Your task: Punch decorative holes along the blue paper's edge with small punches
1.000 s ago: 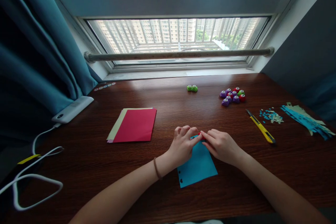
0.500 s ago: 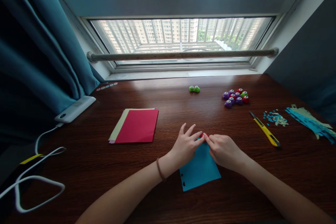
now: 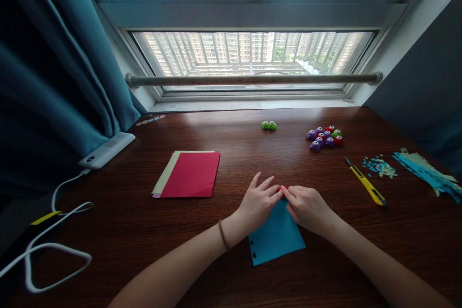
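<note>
A sheet of blue paper (image 3: 278,238) lies on the table with small dark punched holes along its lower left edge. At its top corner is a small red craft punch (image 3: 280,188), mostly hidden by fingers. My left hand (image 3: 257,203) closes its thumb side and index finger on the punch, while its other fingers fan out. From the right, my right hand (image 3: 311,208), fingers curled, presses the same punch with its index fingertip. Both hands cover the upper part of the sheet.
Stacked red and pale paper (image 3: 189,174) lies left. Green punches (image 3: 269,125) and a cluster of coloured punches (image 3: 325,137) sit farther back. At right are a yellow utility knife (image 3: 366,183) with blade out, confetti (image 3: 380,166) and paper strips (image 3: 426,171). A white cable (image 3: 57,245) curls at left.
The view has shifted slightly. My left hand's raised fingers have lowered a little; both hands stay at the red craft punch on the blue paper.
</note>
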`<state>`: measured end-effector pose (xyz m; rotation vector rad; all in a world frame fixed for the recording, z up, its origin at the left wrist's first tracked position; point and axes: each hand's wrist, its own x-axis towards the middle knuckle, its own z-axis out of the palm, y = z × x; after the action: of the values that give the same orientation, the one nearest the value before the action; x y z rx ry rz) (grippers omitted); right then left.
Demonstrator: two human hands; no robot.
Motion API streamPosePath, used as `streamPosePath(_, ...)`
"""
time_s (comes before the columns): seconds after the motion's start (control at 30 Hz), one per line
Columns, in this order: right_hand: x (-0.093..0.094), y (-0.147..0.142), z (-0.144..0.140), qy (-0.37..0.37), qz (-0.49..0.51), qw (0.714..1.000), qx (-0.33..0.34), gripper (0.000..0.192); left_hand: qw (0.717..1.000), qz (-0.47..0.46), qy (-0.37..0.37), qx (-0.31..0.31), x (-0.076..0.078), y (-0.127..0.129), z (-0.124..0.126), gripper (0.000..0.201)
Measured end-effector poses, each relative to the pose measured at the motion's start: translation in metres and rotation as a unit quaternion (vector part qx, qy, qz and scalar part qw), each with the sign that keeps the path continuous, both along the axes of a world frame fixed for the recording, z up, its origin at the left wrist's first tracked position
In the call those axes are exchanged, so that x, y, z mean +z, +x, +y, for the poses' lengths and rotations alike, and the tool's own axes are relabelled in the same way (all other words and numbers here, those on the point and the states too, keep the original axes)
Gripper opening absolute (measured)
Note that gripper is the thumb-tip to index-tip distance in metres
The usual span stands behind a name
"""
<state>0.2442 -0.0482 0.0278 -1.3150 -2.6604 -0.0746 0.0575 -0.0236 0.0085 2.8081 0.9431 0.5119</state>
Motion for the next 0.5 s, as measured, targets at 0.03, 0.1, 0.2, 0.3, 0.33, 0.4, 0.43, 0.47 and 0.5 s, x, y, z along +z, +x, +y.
streamPosePath(0.03, 0.000, 0.001, 0.000, -0.002, 0.015, 1.000, -0.004, 0.022, 1.000, -0.005, 0.000, -0.002, -0.002, -0.001, 0.000, 0.036)
streamPosePath(0.1, 0.000, 0.002, 0.001, -0.006, 0.050, 0.999, -0.014, 0.022, 1.000, -0.009, 0.001, -0.007, -0.007, -0.004, 0.000, 0.040)
streamPosePath(0.2, -0.001, 0.006, 0.003, -0.026, 0.119, 0.992, -0.036, 0.022, 1.000, 0.003, 0.005, -0.012, -0.011, -0.006, -0.001, 0.046)
streamPosePath(0.3, -0.005, 0.010, 0.009, -0.064, 0.200, 0.977, -0.048, 0.029, 1.000, 0.024, 0.005, -0.004, -0.011, -0.007, -0.001, 0.052)
streamPosePath(0.33, -0.007, 0.012, 0.011, -0.077, 0.223, 0.971, -0.045, 0.032, 1.000, 0.030, 0.004, -0.003, -0.011, -0.007, -0.001, 0.054)
streamPosePath(0.4, -0.010, 0.015, 0.016, -0.105, 0.256, 0.960, -0.032, 0.028, 0.999, 0.038, 0.002, -0.005, -0.010, -0.007, -0.001, 0.057)
streamPosePath(0.43, -0.011, 0.017, 0.018, -0.121, 0.267, 0.956, -0.026, 0.023, 0.999, 0.039, 0.003, -0.007, -0.010, -0.007, -0.001, 0.058)
streamPosePath(0.47, -0.012, 0.020, 0.020, -0.137, 0.277, 0.951, -0.025, 0.018, 0.999, 0.039, 0.003, -0.007, -0.009, -0.006, -0.001, 0.059)
streamPosePath(0.5, -0.012, 0.022, 0.022, -0.150, 0.287, 0.946, -0.028, 0.014, 0.999, 0.037, 0.003, -0.005, -0.009, -0.006, -0.001, 0.060)
